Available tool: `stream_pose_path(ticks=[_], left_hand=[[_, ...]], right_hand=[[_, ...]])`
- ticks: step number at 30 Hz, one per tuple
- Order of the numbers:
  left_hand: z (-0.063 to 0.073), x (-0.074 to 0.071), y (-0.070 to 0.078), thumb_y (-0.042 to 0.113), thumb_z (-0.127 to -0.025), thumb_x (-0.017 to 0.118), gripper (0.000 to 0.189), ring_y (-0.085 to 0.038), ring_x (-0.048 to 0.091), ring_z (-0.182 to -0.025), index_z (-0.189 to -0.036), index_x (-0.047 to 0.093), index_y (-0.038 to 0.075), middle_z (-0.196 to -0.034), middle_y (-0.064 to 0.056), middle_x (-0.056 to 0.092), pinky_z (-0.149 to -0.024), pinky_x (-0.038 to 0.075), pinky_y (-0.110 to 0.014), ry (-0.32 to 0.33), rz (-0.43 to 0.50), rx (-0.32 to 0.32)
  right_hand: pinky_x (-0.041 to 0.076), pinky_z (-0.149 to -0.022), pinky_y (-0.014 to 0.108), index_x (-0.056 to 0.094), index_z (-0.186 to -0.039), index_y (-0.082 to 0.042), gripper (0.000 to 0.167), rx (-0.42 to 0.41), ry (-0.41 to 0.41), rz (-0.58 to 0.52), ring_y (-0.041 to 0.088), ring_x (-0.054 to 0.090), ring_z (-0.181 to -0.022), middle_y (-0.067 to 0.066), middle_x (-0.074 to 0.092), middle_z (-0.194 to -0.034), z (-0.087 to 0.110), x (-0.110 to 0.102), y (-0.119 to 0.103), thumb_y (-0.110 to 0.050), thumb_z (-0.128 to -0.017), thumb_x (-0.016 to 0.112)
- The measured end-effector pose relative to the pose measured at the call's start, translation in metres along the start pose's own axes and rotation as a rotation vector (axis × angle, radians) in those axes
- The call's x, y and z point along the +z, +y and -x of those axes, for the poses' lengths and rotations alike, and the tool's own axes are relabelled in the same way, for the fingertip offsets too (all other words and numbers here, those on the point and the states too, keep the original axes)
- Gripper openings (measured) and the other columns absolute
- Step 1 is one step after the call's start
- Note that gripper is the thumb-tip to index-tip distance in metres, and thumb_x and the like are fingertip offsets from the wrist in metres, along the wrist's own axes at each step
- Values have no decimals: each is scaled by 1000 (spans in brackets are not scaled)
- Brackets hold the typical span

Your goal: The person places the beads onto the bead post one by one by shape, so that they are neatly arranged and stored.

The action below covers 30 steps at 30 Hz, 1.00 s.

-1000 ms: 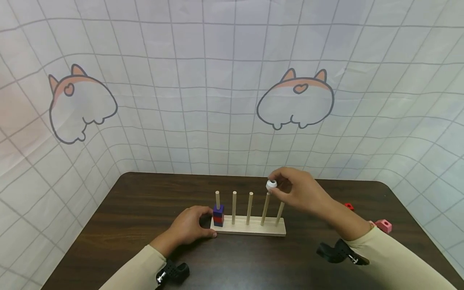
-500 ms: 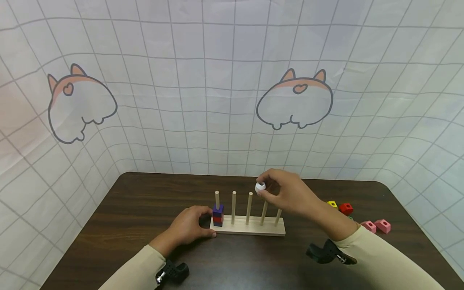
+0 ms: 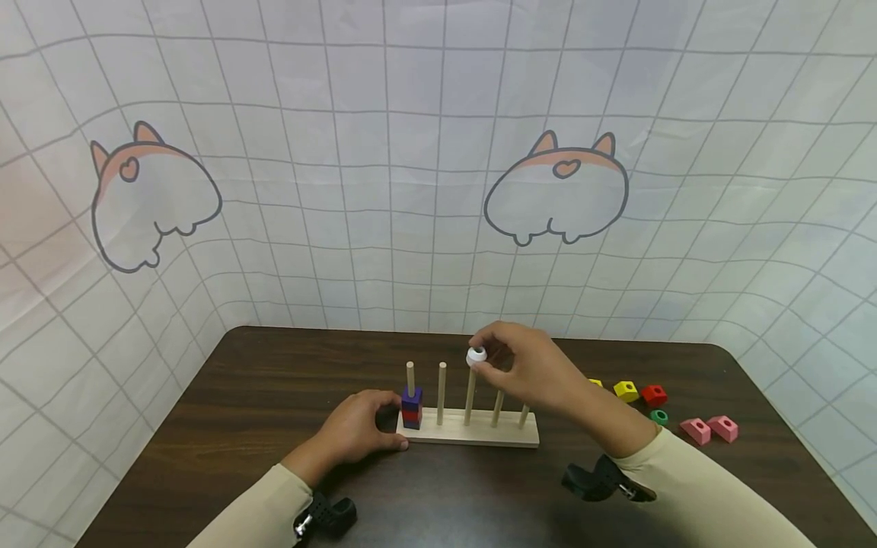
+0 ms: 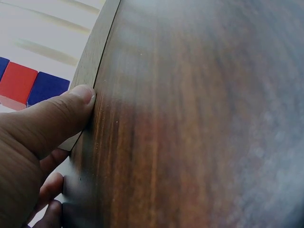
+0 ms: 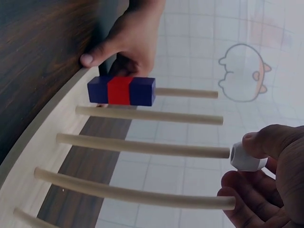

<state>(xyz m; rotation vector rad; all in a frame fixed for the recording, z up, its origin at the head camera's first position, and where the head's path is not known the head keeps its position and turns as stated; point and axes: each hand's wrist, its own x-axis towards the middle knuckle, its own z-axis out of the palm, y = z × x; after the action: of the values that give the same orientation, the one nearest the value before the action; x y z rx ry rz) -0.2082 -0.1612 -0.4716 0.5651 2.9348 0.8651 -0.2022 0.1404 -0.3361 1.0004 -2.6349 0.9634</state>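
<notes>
My right hand (image 3: 524, 369) pinches a white bead (image 3: 476, 356) with a hole through it. In the right wrist view the bead (image 5: 247, 159) is right at the tip of the middle peg (image 5: 142, 145), its hole facing the peg end. The wooden peg stand (image 3: 473, 435) has several upright pegs in a row. On its leftmost peg sits a stack of blocks (image 3: 412, 408), blue, red and blue. My left hand (image 3: 359, 426) grips the stand's left end, thumb (image 4: 76, 102) on the front edge, other fingers behind, partly hidden.
Right of the stand lie yellow blocks (image 3: 626, 391), a red block (image 3: 654, 395), a green bead (image 3: 658, 417) and two pink blocks (image 3: 697, 431), one yellow block partly covered by my right forearm. A white gridded cloth (image 3: 356, 190) surrounds the dark wooden table (image 3: 274, 365).
My right hand has moved left with the white bead, from near the fourth peg to the top of the middle one. More loose blocks show beside the forearm. My left hand has stayed put.
</notes>
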Motion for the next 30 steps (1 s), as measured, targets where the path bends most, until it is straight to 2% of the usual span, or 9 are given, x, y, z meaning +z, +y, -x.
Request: stream_pose_path(ticks=[4, 12, 18, 30], left_hand=[[0, -1, 1, 42, -72, 94, 57, -30, 62, -120, -117, 72, 15, -122, -5, 70, -102, 47, -53, -2, 5, 2], [1, -1, 1, 42, -71, 94, 58, -31, 62, -120, -118, 72, 14, -123, -5, 70, -101, 48, -53, 8, 14, 14], [1, -1, 0, 42, -72, 94, 58, -30, 61, -121, -118, 73, 15, -124, -5, 69, -101, 48, -53, 10, 25, 13], [-1, 0, -3, 44, -72, 93, 58, -30, 61, -121, -118, 73, 15, -124, -4, 70, -102, 47, -53, 2, 39, 31]], right_hand=[[57, -75, 31, 68, -115, -12, 24, -4, 9, -11, 6, 65, -86, -6, 68, -105, -2, 3, -2, -17, -93, 78], [58, -77, 34, 68, -117, -12, 25, 24, 3, -45, 6, 65, -87, -6, 68, -106, -8, 12, -8, -17, -93, 77], [56, -78, 30, 68, -118, -14, 25, 34, -8, -44, 5, 63, -89, -7, 66, -106, -11, 19, -14, -20, -95, 77], [57, -78, 29, 68, -114, -14, 23, 14, 53, -80, 5, 65, -88, -8, 68, -102, -17, 31, -18, -16, -93, 78]])
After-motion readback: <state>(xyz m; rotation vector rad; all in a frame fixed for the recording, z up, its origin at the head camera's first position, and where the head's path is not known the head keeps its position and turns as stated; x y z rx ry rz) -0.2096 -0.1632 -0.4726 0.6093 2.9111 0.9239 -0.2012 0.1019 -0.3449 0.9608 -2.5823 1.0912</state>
